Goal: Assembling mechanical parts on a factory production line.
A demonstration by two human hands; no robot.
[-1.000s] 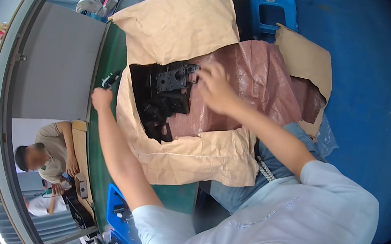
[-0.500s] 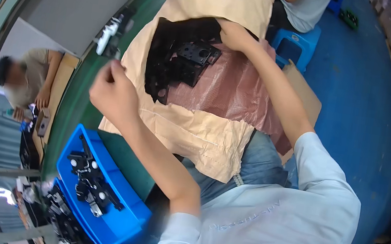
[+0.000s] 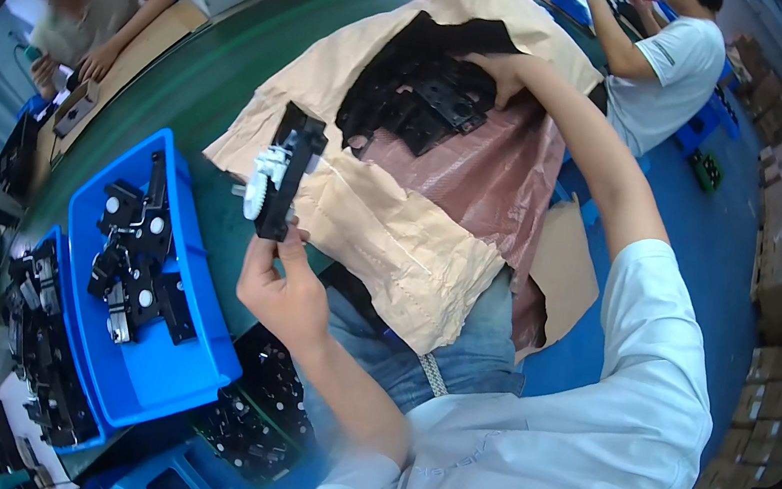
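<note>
Between the thumb and fingers of my left hand is a black plastic gear assembly with white gears on one side, held upright over the near edge of a paper sack. My right hand reaches into the sack's mouth, touching black plastic parts heaped there; its fingertips are partly hidden among them, so I cannot tell whether it grips one. A reddish-brown woven lining shows inside the sack.
Left of the sack, a blue bin holds several black assemblies with white gears; another filled blue bin stands beside it. Below is a crate of black parts near a blue stool. Co-workers sit at the far right and left.
My left hand has brought the gear assembly nearer to me and to the right, over the sack's edge. My right hand stays at the black parts. The whole view has shifted and turned.
</note>
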